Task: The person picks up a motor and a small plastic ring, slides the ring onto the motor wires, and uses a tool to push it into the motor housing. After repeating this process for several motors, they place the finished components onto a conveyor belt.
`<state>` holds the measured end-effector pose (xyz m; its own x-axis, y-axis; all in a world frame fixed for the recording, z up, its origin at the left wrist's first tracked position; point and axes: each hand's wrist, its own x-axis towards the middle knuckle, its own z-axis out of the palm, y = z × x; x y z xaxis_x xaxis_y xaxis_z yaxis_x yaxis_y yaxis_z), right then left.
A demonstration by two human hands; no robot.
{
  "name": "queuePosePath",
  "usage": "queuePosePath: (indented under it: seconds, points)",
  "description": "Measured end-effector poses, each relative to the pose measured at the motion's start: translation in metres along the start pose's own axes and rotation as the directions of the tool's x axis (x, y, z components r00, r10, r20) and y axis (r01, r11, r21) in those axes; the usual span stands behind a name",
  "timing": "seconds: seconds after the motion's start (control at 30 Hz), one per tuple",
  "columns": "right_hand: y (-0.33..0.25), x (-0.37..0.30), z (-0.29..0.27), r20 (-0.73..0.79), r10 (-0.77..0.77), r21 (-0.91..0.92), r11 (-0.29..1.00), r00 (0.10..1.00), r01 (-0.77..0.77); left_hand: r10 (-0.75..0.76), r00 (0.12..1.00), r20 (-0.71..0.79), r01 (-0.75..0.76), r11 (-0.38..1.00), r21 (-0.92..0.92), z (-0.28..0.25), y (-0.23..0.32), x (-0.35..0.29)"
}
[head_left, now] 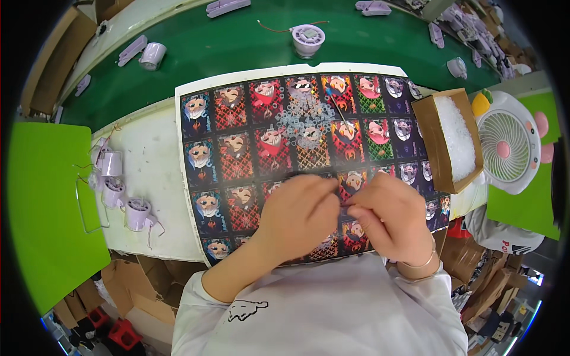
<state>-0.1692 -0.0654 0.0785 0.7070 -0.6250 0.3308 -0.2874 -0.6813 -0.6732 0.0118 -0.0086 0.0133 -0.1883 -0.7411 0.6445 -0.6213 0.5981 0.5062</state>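
Note:
My left hand point(301, 215) and my right hand point(389, 216) are close together above the near middle of a sheet printed with rows of cartoon cards point(240, 155). Both are closed, fingertips pinched toward each other. Whatever they hold is too small or hidden to make out. Beyond them on the sheet lies a loose pile of small clear ring-like pieces point(304, 121). A thin pointed stick-like tool point(340, 111) rests at the pile's right side. To the right, an open cardboard box point(436, 142) holds many whitish clear small pieces point(456, 133).
A white fan point(504, 142) stands right of the box. Several lilac cylindrical housings point(138, 213) with wires sit at the left. Across the far side runs a green belt point(237, 41) bearing a round lilac part point(307, 40) and other lilac pieces. A bright green panel point(53, 207) is at far left.

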Motion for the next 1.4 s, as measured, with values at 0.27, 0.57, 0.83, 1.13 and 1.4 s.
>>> queuePosePath:
  seconds: [0.27, 0.57, 0.83, 1.13, 1.4]
  points:
    - [0.05, -0.02, 0.038, 0.282, 0.621, 0.918, 0.048, 0.731, -0.394, -0.497, 0.859, 0.121, 0.508, 0.805, -0.307, 0.014, -0.008, -0.026]
    - [0.033, -0.004, 0.054, -0.039, 0.092, 0.044, 0.995, 0.995, -0.09, -0.525, 0.842, 0.124, 0.532, 0.768, -0.356, 0.022, -0.014, -0.032]
    - [0.123, 0.038, 0.012, 0.179, -0.02, -0.517, 0.849, 0.984, 0.112, -0.531, 0.834, 0.151, 0.549, 0.773, -0.318, 0.024, -0.012, -0.032]
    - [0.09, -0.002, 0.012, 0.213, 0.194, -0.286, 0.95, 0.958, -0.129, -0.591, 0.793, 0.152, 0.602, 0.716, -0.354, 0.023, -0.011, -0.033]
    - [0.024, -0.027, 0.055, -0.026, 0.094, -0.109, 0.989, 0.995, -0.096, -0.606, 0.777, 0.173, 0.623, 0.698, -0.352, 0.024, -0.01, -0.032]
